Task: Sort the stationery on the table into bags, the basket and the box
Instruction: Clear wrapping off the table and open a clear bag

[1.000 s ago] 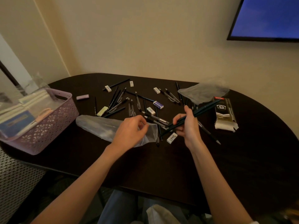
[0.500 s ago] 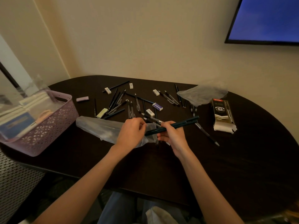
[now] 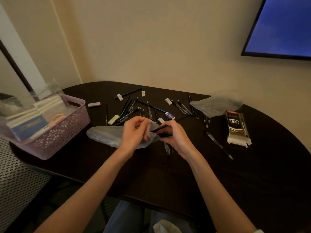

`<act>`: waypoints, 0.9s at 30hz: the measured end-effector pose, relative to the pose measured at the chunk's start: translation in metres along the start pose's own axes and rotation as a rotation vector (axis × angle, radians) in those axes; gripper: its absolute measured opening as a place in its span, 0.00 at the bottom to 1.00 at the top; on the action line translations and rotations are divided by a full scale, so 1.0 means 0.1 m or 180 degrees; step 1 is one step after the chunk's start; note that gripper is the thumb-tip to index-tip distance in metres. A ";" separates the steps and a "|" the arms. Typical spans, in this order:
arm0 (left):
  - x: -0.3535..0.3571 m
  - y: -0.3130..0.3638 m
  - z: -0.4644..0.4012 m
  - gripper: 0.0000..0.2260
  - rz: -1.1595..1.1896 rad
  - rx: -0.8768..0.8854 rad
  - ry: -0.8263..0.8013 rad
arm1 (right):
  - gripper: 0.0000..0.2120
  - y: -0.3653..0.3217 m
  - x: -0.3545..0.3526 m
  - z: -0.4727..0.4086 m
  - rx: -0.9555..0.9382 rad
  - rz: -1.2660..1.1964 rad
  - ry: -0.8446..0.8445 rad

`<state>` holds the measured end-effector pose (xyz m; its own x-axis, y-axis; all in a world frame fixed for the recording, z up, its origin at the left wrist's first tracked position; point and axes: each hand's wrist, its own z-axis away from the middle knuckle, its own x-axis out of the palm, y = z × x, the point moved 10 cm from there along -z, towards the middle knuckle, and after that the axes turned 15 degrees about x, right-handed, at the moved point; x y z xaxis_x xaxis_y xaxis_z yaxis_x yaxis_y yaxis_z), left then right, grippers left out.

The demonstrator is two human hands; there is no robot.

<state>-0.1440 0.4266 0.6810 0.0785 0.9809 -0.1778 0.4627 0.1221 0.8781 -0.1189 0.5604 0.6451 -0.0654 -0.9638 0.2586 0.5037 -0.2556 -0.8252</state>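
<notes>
A clear plastic bag (image 3: 104,134) lies flat on the dark table (image 3: 218,179), its mouth to the right. My left hand (image 3: 134,132) pinches the bag's mouth and lifts one edge. My right hand (image 3: 176,137) grips a bundle of dark green pencils (image 3: 180,118) whose near ends reach into the bag's mouth. Behind the hands, several black pens and pencils (image 3: 127,108) and small erasers (image 3: 170,115) lie scattered. A black pen box (image 3: 236,127) marked 0.5 mm lies at the right. A lilac basket (image 3: 58,132) with notebooks stands at the left.
A second clear bag (image 3: 217,105) lies crumpled at the back right. One pen (image 3: 218,145) lies alone right of my hands. A lilac eraser (image 3: 94,104) sits beside the basket. A wall screen (image 3: 282,27) hangs at the upper right. A woven surface (image 3: 15,182) adjoins the table's left edge.
My right hand has carried the pencil bundle leftward and lowered it from above the table to the bag's mouth. My left hand has lifted the mouth's edge.
</notes>
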 end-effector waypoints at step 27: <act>-1.35 0.80 -0.55 0.06 0.0739 0.0679 0.1337 | 0.15 -1.15 1.28 0.09 -0.1322 0.2068 0.0169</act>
<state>-0.1656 0.3126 0.7997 -0.1401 0.9599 0.2427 0.6481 -0.0964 0.7554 -0.1770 0.4675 0.7778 0.0863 -0.9297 -0.3580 0.0913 0.3652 -0.9265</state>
